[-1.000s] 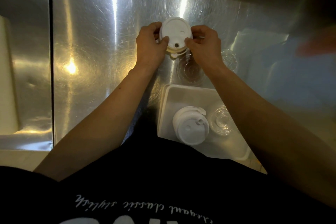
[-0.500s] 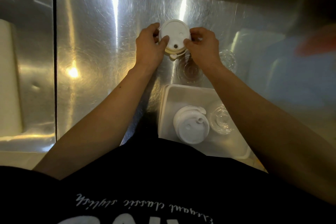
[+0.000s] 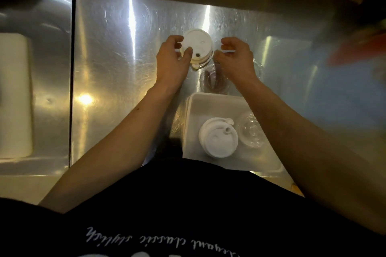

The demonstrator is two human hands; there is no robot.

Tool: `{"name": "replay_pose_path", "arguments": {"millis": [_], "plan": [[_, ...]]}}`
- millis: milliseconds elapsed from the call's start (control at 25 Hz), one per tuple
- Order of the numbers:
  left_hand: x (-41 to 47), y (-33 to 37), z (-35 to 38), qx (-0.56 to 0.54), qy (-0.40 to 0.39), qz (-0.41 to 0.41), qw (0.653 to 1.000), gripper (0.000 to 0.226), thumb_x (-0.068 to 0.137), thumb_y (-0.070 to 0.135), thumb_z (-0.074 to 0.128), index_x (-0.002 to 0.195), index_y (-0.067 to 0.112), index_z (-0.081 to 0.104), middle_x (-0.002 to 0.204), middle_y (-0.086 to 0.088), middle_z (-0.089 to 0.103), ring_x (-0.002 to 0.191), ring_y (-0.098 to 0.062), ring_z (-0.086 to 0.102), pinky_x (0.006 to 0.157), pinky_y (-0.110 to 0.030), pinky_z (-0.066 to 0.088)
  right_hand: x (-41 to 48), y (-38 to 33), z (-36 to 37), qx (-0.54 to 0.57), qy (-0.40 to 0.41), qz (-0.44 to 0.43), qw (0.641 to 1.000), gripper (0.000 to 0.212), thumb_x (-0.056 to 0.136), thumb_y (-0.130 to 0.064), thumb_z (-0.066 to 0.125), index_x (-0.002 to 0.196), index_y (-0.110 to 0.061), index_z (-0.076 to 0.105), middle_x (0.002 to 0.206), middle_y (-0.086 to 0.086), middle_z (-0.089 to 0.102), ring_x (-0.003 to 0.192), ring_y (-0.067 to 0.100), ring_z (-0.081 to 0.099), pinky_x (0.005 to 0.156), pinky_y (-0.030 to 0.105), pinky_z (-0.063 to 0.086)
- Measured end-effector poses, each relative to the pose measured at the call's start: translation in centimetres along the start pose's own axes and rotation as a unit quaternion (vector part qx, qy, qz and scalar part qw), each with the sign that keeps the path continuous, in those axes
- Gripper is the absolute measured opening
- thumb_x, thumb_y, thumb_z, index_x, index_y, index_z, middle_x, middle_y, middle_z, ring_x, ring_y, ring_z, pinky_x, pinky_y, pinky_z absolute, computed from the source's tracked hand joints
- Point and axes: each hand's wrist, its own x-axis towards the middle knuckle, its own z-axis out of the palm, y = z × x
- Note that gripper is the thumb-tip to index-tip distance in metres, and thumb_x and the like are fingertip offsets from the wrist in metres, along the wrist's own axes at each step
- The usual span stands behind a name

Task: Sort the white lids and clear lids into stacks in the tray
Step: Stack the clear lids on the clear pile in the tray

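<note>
A: Left hand (image 3: 170, 62) — fingers clamped on the white lids (image 3: 198, 48) above the steel bench (image 3: 117, 64). Right hand (image 3: 236, 58)?

B: Just beside, fingers curled, holding nothing. Tray (image 3: 194, 110) nearer — white stack (image 3: 218, 139), clear stack (image 3: 251, 130) side by side.

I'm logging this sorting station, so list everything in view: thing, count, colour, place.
White lids in hand: small stack, exact count unclear, white, above the counter, far of the tray.
White lid stack: one stack, white, tray's left part.
Clear lid stack: one stack, transparent, tray's right part.
Clear lids on counter: at least one, transparent, between hands and tray.
Tray: one, white, near counter edge.
Counter: one, steel.
White block: one, far left.
Left hand: grips the held lids.
Right hand: beside them, fingers curled, not touching.
</note>
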Motion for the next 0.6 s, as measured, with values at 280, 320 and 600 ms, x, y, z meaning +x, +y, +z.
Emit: {"name": "replay_pose_path", "arguments": {"millis": [280,320,600], "plan": [[-2.5,-0.1,0.1,0.005,-0.033,-0.021,0.999,0.034,0.093,0.024,0.061,0.125,0.016,0.054,0.12,0.0,0.062,0.089,-0.004,0.057,0.066,-0.004,0.04,-2.3,1.3,-1.6,-0.021,0.009,0.01,1.0,0.042,0.081,-0.017,0.068,0.122,-0.017,0.06,0.116,0.002,0.065,0.091,0.01,0.063,0.08,0.018,0.046],[-2.9,-0.2,0.1,0.008,-0.041,-0.024,0.999,0.035,0.092,0.024,0.061,0.125,0.016,0.054,0.119,0.0,0.063,0.091,-0.006,0.058,0.067,-0.004,0.04,-2.5,1.6,-1.8,-0.024,0.006,0.017,1.0,0.042,0.08,-0.017,0.068,0.122,-0.017,0.06,0.116,0.003,0.065,0.092,0.011,0.063,0.08,0.019,0.046],[-3.4,-0.2,0.8,0.047,-0.121,-0.064,0.99,0.041,0.089,0.026,0.061,0.128,0.015,0.054,0.119,-0.006,0.062,0.102,-0.018,0.06,0.079,-0.024,0.044,-2.3,2.3,-3.2,-0.079,-0.05,0.042,0.995,0.044,0.08,-0.014,0.071,0.122,-0.014,0.06,0.116,0.008,0.065,0.097,0.016,0.062,0.079,0.022,0.047]]}}
